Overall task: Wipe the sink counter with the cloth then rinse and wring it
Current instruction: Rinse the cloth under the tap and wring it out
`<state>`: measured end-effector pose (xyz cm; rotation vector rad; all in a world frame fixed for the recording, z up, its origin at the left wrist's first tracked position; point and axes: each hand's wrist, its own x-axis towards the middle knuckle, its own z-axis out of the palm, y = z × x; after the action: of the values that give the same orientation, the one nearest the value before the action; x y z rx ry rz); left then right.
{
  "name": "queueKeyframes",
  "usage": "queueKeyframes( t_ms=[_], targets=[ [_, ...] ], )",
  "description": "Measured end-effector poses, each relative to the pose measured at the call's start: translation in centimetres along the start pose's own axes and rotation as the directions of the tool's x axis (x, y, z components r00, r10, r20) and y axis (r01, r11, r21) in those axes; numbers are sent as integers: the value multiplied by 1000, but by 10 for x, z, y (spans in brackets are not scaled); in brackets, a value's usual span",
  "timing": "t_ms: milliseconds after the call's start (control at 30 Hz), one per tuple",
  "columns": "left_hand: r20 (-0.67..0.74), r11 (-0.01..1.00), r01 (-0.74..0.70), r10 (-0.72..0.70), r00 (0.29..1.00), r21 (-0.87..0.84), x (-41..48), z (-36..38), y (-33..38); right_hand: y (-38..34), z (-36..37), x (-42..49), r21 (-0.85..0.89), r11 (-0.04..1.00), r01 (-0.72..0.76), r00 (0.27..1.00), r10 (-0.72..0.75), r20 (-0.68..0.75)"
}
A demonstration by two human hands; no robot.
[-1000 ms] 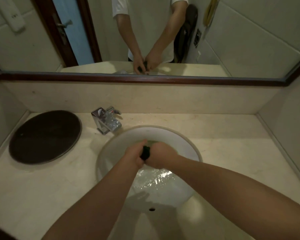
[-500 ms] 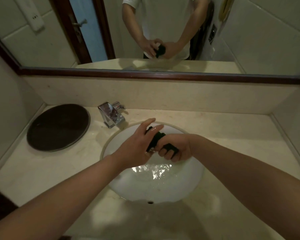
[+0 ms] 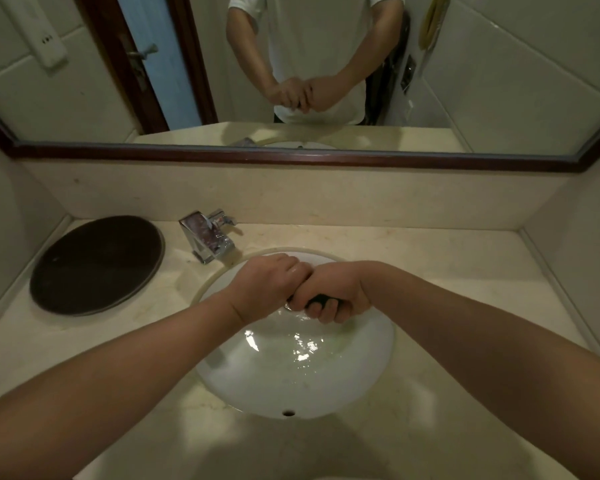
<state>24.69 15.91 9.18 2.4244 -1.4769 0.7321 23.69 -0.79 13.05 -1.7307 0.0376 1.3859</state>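
We see both fists pressed knuckle to knuckle above the far part of the round white ceramic sink basin (image 3: 343, 386). The left hand (image 3: 269, 287) and the right hand (image 3: 336, 292) are each clenched tight around the dark, rolled-up cloth (image 3: 317, 299) — only a short dark strip of it shows under the right hand's curled fingers (image 3: 326, 311). Water lies in the basin just below the hands. Beyond the left hand stands the square chrome faucet (image 3: 210, 239) on the beige marble counter (image 3: 447, 258), and farther left of that hand lies a round dark brown tray (image 3: 97, 265).
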Motion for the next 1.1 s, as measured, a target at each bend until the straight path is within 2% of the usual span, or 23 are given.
queueKeyframes(
  t_ms=[100, 167, 200, 267, 300, 400, 500, 600, 700, 800, 867, 1000, 1067, 1100],
  targets=[
    [141, 996, 87, -89, 986, 18, 2, 0, -4, -2, 4, 4, -72, 997, 4, 995, -11, -103],
    [273, 988, 140, -155, 950, 72, 7, -1, 0, -2, 6, 6, -149, 989, -7, 985, -19, -171],
    [370, 978, 172, -205, 906, 120, 11, -5, 4, -2, 8, 8, -181, 983, -15, 978, -23, -206],
    [581, 947, 225, -318, 749, 229, 22, -13, 11, -2, 12, 11, -246, 968, -48, 947, -34, -318],
    [622, 939, 230, -342, 704, 255, 23, -13, 11, -1, 15, 13, -284, 956, -74, 921, -43, -386],
    [650, 940, 191, -335, 682, 284, 25, -9, 11, 5, 25, 26, -434, 891, -131, 828, -142, -542],
    [680, 940, 190, -337, 652, 283, 21, -3, 11, 16, 27, 41, -580, 790, -198, 765, -245, -596],
    [691, 922, 279, -386, 611, 268, 21, 2, 13, 18, 28, 51, -612, 740, -278, 731, -250, -635],
    [713, 865, 431, -472, 519, 259, 20, 10, 16, 15, 29, 53, -582, 720, -378, 708, -180, -683],
    [738, 820, 531, -493, 461, 216, 19, 15, 17, 17, 29, 54, -614, 678, -404, 706, -196, -680],
    [761, 788, 595, -482, 435, 159, 17, 20, 16, 21, 28, 51, -677, 639, -365, 704, -287, -650],
    [808, 690, 720, -462, 365, 69, 11, 23, 16, 30, 27, 46, -834, 468, -292, 663, -529, -529],
    [829, 616, 788, -441, 343, 1, 9, 23, 17, 33, 26, 47, -873, 408, -265, 636, -607, -477],
    [840, 548, 836, -443, 315, -25, 6, 24, 18, 34, 25, 47, -893, 369, -258, 628, -638, -445]
  ],
)
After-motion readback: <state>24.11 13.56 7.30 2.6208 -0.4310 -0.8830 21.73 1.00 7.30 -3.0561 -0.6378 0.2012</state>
